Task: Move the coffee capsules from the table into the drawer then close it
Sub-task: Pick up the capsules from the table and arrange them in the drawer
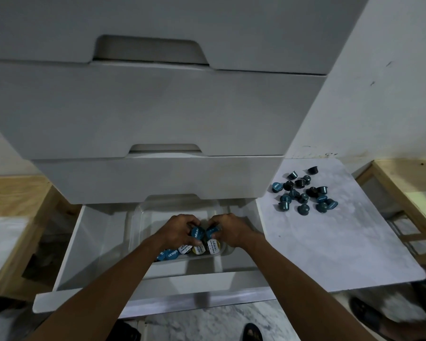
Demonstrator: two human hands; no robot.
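Blue capsules (pixel 303 208) scattered on table (pixel 330 247); drawer (pixel 84 242) open.

Bare hands and forearms, with one sandalled foot at the near edge.
The left hand (pixel 180 231) and right hand (pixel 231 230) are bare, and the left forearm (pixel 113 279) and right forearm (pixel 293 267) are uncovered along their whole visible length. Near the bottom edge, right of centre, a dark open-toed sandal (pixel 252 332) shows toes at its front. A dark shape (pixel 124 332) to its left is too dim to tell.

A pale marbled table (pixel 330 242) carries a loose cluster of blue coffee capsules (pixel 303 198) toward its back.
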